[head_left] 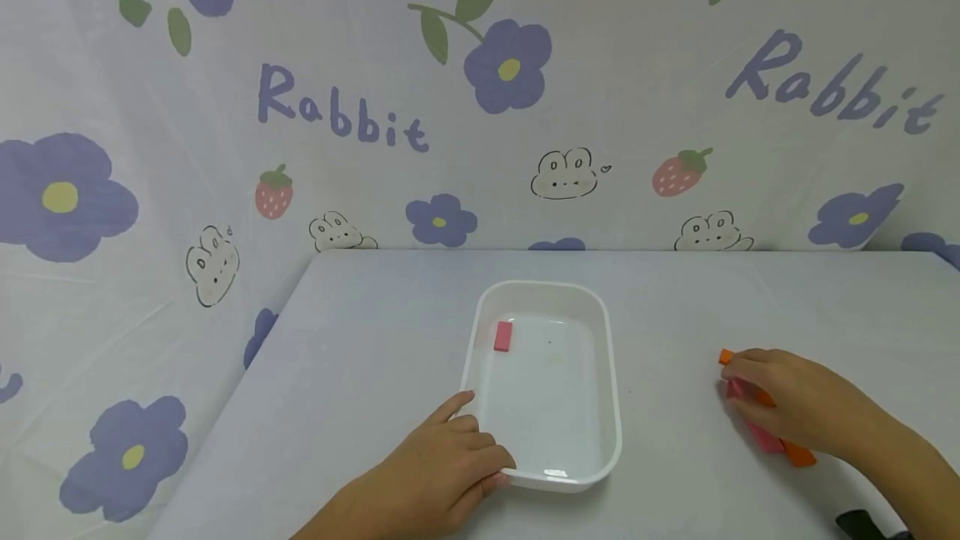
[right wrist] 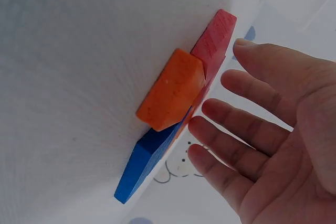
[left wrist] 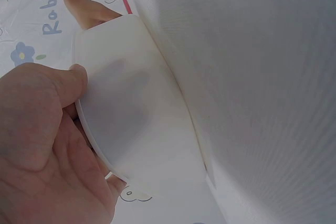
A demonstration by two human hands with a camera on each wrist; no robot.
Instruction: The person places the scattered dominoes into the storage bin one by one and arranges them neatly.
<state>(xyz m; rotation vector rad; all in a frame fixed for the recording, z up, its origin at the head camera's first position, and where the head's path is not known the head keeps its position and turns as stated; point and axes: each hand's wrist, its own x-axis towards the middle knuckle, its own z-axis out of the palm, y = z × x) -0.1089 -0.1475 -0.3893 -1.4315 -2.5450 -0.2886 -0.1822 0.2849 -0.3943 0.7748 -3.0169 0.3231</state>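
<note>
A white plastic tray [head_left: 617, 407] stands on the table with one small pink block [head_left: 503, 337] inside. At its near left corner, my left hand [head_left: 442, 473] grips the rim; the left wrist view shows the thumb on the tray's outer wall [left wrist: 131, 103] and fingers over the edge. To the right, my right hand [head_left: 798, 402] hovers over a group of blocks. Its fingers are extended and apart, holding nothing. The right wrist view shows an orange block [right wrist: 173, 90], a pink block [right wrist: 215, 40] and a blue block [right wrist: 136, 166] close before the fingertips. The hand partly hides the group in the head view.
A white cloth covers the table [head_left: 360, 340]. Behind it hangs a printed curtain [head_left: 615, 90] with flowers, rabbits and strawberries. A dark object [head_left: 861, 525] shows at the bottom right edge, near my right forearm.
</note>
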